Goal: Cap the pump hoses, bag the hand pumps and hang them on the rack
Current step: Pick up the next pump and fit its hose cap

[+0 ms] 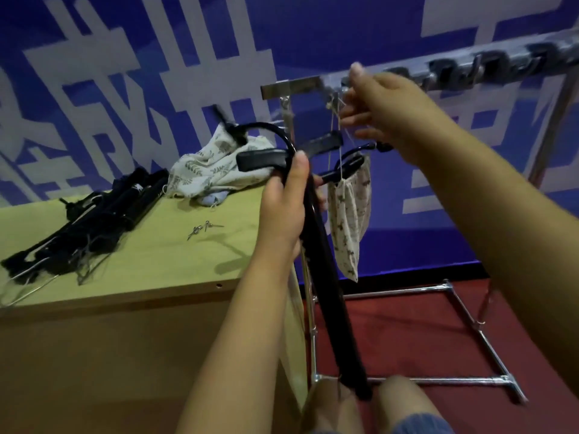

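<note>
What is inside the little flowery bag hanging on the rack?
The hanging bag is cloth, so its contents are hidden. Black pump parts poke out at its top, under the right hand.

Pile of pumps [94, 220] on table [150, 270], left; cloth bags [216, 167] behind (by the wall); rack [407, 73] right, bagged pump [349, 211] hanging beneath.

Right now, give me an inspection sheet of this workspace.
Surface: light wooden table, bare in the middle.
Job's things: black hand pump upright; patterned cloth bag hanging from chrome rack; pile of black pumps on table.
Clutter: spare patterned bags; small metal hooks.
Grippers: left hand grips pump; right hand pinches bag's string at rack.
Cables: black pump hose.
Surroundings: blue lettered wall; red floor.
</note>
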